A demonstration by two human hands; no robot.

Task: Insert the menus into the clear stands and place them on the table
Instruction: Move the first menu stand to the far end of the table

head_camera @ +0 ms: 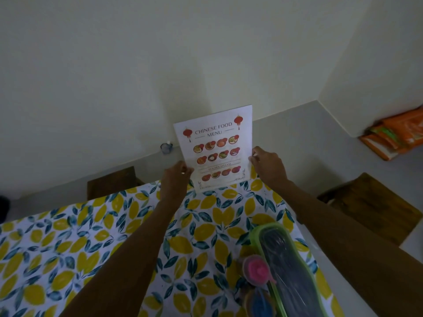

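A "Chinese Food Menu" sheet [216,148] stands upright at the far edge of the table [68,236], which wears a lemon-print cloth. The sheet seems to sit inside a clear stand, whose faint lower edge shows near the cloth; the stand itself is hard to make out. My left hand [175,179] grips the menu's lower left edge. My right hand [267,164] pinches its right edge. Both forearms reach across the table.
A green-rimmed clear box [288,271] with dark contents lies at the near right, a pink-lidded container [257,269] beside it. Dark wooden seats stand at the far left [112,181] and the right [375,207]. Orange bags [396,136] lie by the wall. A small glass [166,148] rests on the floor.
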